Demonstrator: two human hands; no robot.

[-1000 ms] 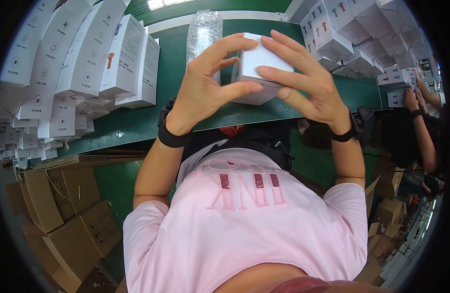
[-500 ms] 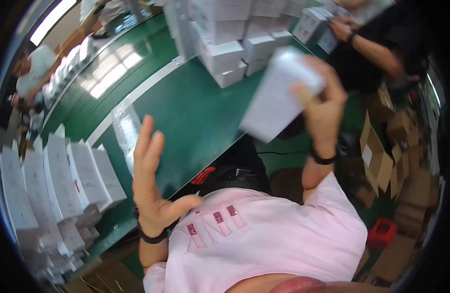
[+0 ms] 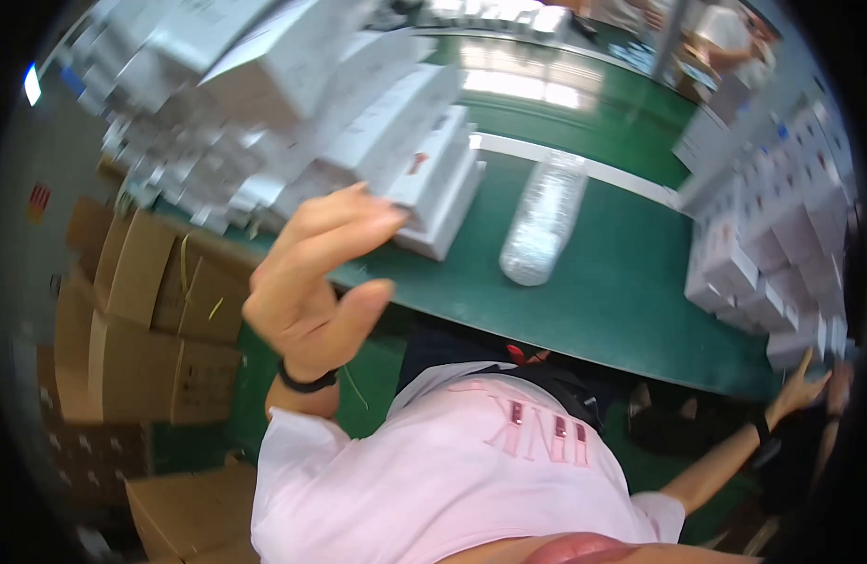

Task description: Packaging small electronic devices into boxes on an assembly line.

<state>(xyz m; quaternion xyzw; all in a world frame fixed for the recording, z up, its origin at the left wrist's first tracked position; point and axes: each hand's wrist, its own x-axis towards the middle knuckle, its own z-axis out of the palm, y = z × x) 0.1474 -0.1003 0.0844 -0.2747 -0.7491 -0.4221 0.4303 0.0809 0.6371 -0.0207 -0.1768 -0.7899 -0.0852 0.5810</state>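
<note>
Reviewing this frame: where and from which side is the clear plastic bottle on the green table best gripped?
Probably around its ribbed middle, coming from above with fingers across the barrel. The clear plastic bottle lies on its side on the green table, long axis running away from the person, apart from the white boxes, so both flanks look free. The left hand is open and nearest; the right hand is far off.

This is a packing workshop or small factory. Many white boxes stand in stacks on a long green table, brown cardboard cartons are piled beside it, and another person works farther away.
</note>
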